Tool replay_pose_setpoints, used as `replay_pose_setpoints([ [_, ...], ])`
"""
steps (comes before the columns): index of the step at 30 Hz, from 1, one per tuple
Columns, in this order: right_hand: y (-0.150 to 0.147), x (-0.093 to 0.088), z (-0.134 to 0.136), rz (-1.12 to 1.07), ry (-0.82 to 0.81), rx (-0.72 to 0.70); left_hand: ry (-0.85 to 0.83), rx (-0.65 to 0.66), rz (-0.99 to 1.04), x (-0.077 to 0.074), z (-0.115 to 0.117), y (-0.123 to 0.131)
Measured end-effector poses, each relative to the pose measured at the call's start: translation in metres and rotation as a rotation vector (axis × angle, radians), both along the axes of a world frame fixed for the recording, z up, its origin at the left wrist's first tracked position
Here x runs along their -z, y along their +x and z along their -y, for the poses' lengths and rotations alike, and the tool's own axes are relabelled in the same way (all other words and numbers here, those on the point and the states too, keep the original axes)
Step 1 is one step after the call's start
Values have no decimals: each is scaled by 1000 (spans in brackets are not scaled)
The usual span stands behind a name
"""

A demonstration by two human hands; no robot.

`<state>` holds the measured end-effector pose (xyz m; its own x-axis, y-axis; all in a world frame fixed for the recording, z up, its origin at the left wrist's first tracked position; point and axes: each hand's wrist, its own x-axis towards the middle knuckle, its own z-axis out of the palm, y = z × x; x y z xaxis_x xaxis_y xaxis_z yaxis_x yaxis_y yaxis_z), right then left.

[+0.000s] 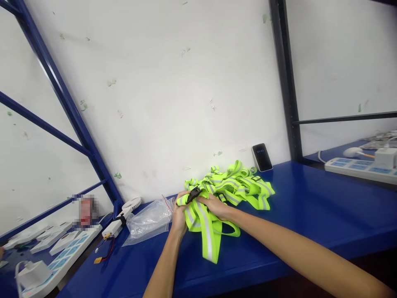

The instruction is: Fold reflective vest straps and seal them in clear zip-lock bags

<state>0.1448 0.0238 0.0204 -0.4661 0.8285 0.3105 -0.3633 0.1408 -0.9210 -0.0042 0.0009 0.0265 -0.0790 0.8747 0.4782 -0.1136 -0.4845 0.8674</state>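
Note:
A pile of neon yellow reflective straps (235, 184) with grey bands lies on the blue table (310, 215) against the white wall. Both hands hold one strap at the near side of the pile. My left hand (179, 217) grips the strap's folded end, fingers closed around it. My right hand (215, 206) pinches the strap just right of a black plastic buckle (194, 193), which sits between the two hands. Loops of the held strap (206, 236) hang toward the table's front edge.
A clear plastic zip bag (149, 221) lies left of the hands. A small white fan (122, 215) and white power strips (62, 256) sit further left. A phone (262, 157) leans on the wall. Another power strip (359, 167) lies at far right, behind a dark shelf post (287, 82).

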Motion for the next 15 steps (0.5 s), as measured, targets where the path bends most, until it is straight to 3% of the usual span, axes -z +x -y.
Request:
replay_pose_setpoints([
  [5,-2,7,-9,105,300,416,118,16,-248,3,8,11],
  [9,-1,9,-12,136,334,633,68,36,-301,5,8,19],
  [12,2,4,-11,112,362,610,82,20,-281,11,0,18],
  [15,7,-6,-8,83,404,446,59,35,-159,16,-8,14],
])
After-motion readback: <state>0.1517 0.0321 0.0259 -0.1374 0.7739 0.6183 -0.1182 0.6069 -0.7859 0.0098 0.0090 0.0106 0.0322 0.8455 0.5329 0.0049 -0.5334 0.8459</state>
